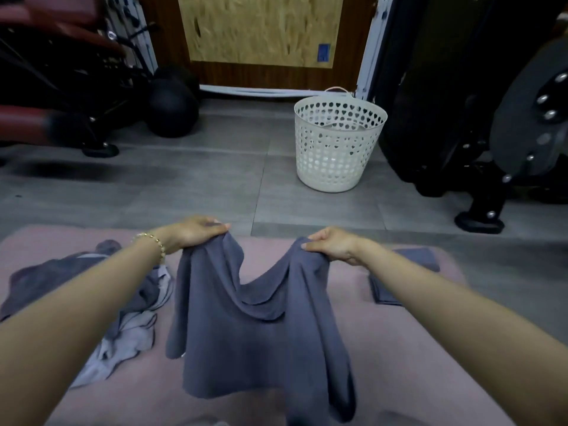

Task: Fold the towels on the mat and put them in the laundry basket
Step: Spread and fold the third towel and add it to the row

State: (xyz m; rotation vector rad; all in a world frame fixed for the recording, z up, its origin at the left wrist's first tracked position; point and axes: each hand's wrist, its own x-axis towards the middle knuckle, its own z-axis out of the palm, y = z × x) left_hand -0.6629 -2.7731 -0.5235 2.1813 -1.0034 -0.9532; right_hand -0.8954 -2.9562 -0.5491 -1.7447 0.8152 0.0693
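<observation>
A dark grey-blue towel [258,333] hangs above the pink mat [415,348], sagging in the middle. My left hand [196,232] grips its upper left corner and my right hand [332,244] grips its upper right corner. A crumpled pile of grey and lighter towels [123,309] lies on the mat to the left, partly hidden by my left forearm. A folded dark towel [415,262] lies on the mat to the right, partly behind my right forearm. The white perforated laundry basket [338,142] stands on the floor beyond the mat.
Grey tiled floor [184,186] lies between mat and basket. Black exercise equipment [491,118] stands at right of the basket. Dark balls [172,109] and a red-and-black machine [55,87] sit at left. A wooden board [261,29] leans at the back.
</observation>
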